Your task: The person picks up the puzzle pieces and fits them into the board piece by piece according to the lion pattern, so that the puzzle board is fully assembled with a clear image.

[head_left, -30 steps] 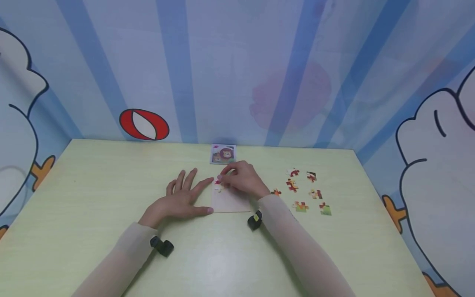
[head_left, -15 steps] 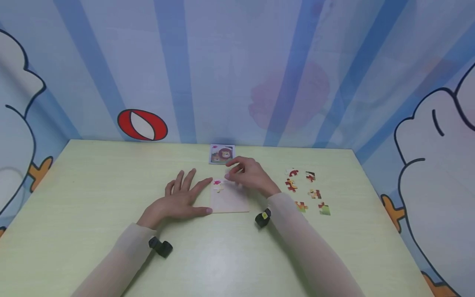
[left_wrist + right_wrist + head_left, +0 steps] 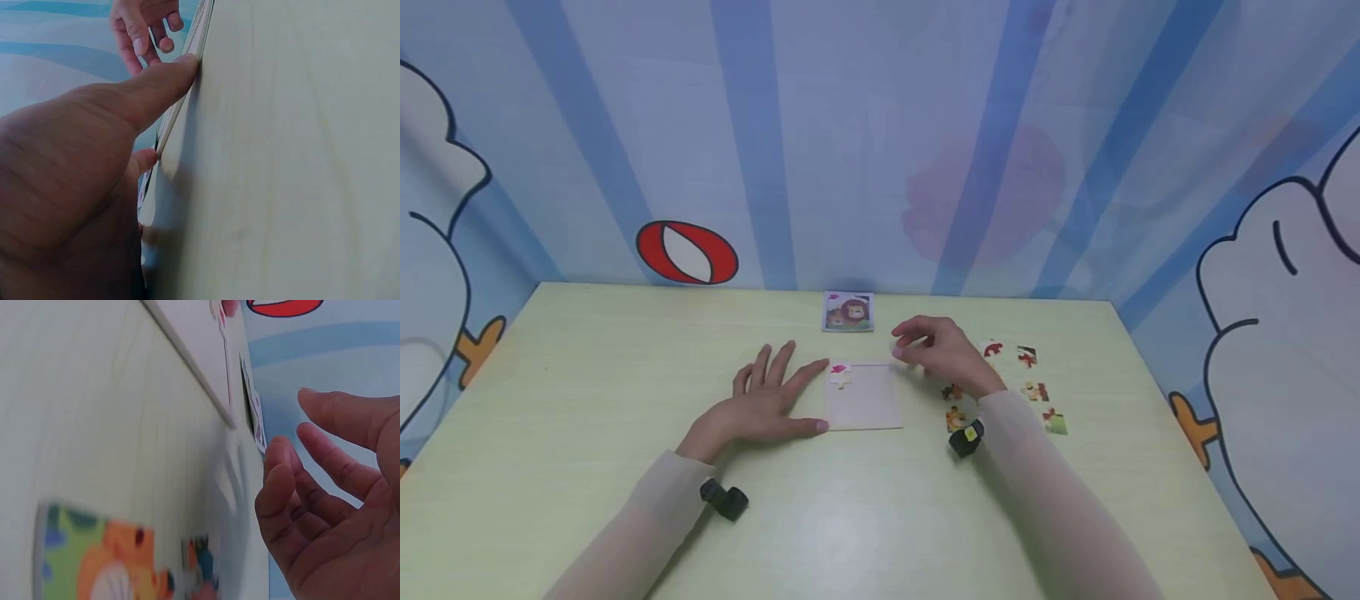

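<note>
A shallow white puzzle tray lies on the table, with a puzzle piece bearing a pink mark in its upper left corner. My left hand rests beside it, fingers spread, thumb and index fingertips touching the tray's left edge. The left wrist view shows that thumb against the rim. Past the tray's upper right corner hovers my right hand, fingers loosely bent. In the right wrist view, nothing sits between its thumb and fingers. Several loose puzzle pieces lie to the right, some hidden by the right hand and sleeve.
A small picture card with a lion stands behind the tray, near the back edge of the table. A striped blue curtain rises behind and at both sides. Each wrist carries a small black camera.
My right hand has lifted off the tray's upper left corner and moved right, toward the loose pieces. The pink-marked piece now shows uncovered. My left hand has stayed in place.
</note>
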